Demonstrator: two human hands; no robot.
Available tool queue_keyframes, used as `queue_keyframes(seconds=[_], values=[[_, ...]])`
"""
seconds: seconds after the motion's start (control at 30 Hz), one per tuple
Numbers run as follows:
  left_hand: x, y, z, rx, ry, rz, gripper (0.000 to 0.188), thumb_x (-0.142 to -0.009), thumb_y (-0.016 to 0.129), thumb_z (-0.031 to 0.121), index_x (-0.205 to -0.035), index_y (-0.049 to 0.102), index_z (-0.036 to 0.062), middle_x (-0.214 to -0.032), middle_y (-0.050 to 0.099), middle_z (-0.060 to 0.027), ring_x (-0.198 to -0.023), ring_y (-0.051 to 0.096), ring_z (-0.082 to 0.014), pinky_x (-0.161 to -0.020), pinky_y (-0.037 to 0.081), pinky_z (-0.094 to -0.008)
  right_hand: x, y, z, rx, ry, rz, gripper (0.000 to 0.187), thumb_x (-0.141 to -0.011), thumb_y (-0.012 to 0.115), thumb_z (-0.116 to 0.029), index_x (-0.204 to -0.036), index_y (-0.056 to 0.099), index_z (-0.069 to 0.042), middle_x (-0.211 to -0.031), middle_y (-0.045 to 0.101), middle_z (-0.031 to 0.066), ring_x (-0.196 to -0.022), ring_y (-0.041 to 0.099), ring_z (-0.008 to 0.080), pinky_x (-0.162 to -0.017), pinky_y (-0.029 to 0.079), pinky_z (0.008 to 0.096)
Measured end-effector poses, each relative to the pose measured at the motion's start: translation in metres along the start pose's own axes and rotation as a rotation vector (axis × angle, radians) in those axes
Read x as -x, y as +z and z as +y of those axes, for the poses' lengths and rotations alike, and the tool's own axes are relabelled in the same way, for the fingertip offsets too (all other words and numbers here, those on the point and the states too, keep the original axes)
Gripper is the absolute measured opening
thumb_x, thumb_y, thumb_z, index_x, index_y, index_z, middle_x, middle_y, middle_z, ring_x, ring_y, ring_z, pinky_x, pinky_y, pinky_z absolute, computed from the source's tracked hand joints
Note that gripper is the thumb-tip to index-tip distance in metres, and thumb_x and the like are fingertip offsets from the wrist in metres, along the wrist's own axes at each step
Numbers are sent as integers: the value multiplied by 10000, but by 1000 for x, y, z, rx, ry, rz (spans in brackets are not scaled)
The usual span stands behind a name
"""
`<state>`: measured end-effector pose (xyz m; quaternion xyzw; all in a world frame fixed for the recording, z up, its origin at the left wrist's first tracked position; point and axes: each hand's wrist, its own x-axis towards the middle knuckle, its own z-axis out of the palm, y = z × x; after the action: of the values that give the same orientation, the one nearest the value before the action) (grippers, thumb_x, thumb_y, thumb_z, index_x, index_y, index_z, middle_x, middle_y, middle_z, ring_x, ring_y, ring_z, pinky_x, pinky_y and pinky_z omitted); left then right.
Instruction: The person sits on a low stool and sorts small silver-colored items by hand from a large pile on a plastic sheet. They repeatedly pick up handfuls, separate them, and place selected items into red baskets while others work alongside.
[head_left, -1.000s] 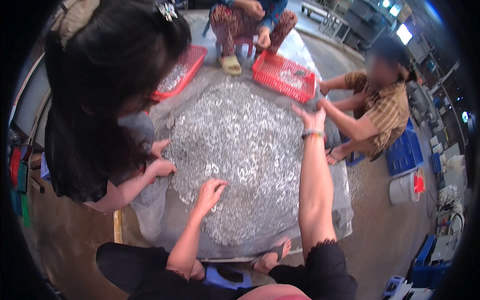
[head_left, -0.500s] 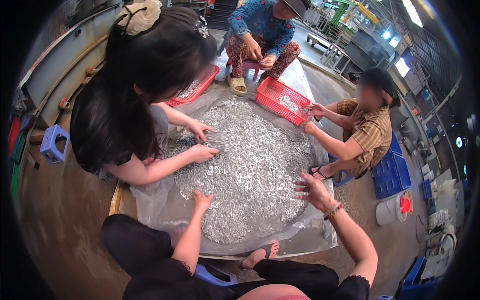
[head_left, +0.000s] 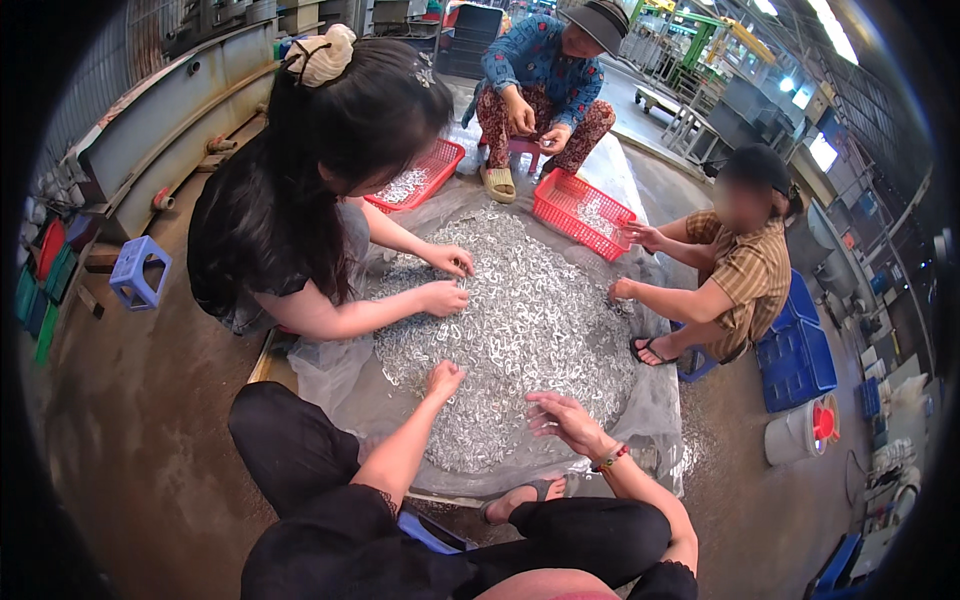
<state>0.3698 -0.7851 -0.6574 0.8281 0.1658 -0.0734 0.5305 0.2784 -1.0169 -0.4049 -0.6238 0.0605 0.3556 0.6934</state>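
Observation:
A broad heap of small silvery hook-shaped metal pieces [head_left: 520,330] lies on a clear plastic sheet [head_left: 330,375]. My left hand [head_left: 444,381] is at the near left part of the heap, its fingers curled together against the pieces; what they hold, if anything, is too small to make out. Above the near right part of the heap, my right hand [head_left: 568,420] is open, fingers stretched toward the left, with nothing visible in it. A bracelet [head_left: 610,457] circles my right wrist.
A person in black [head_left: 270,200] works into the heap from the left. Others sit at the far side [head_left: 545,90] and right [head_left: 750,260]. Red baskets [head_left: 425,178] [head_left: 583,212] holding metal pieces stand beyond the heap. Blue crates [head_left: 795,350] and a white bucket [head_left: 795,435] stand at right.
My right hand has moved left and nearer to me, over the heap. My left hand has shifted slightly farther in, its fingers more curled. The person at left has moved their hands over the heap.

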Motion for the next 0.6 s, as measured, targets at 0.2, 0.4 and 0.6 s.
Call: queue_keyframes(seconds=[0.2, 0.4, 0.6], values=[[-16, -35, 71, -542, 422, -204, 198, -716, 543, 104, -854, 540, -38, -854, 587, -252, -819, 579, -398, -715, 467, -462, -16, 45, 8, 258, 33, -268, 309, -919, 425, -216, -1175, 493, -57, -887, 528, 25, -746, 540, 100, -655, 473, 231], [-3, -93, 182, -1065, 969, -637, 165, -780, 455, 47, -915, 458, -48, -805, 568, -229, -774, 577, -361, -685, 451, -420, -38, 70, 5, 438, -80, -402, 306, -904, 450, -203, -1152, 508, -33, -812, 532, 25, -673, 528, 92, -623, 463, 230], [-56, -110, 165, -445, 817, -852, 173, -697, 531, 13, -869, 538, 2, -771, 575, -153, -715, 574, -282, -662, 447, -349, -61, 115, -9, 455, -105, -558, 302, -902, 449, -186, -1146, 504, -16, -759, 544, 15, -662, 538, 88, -604, 468, 234]])
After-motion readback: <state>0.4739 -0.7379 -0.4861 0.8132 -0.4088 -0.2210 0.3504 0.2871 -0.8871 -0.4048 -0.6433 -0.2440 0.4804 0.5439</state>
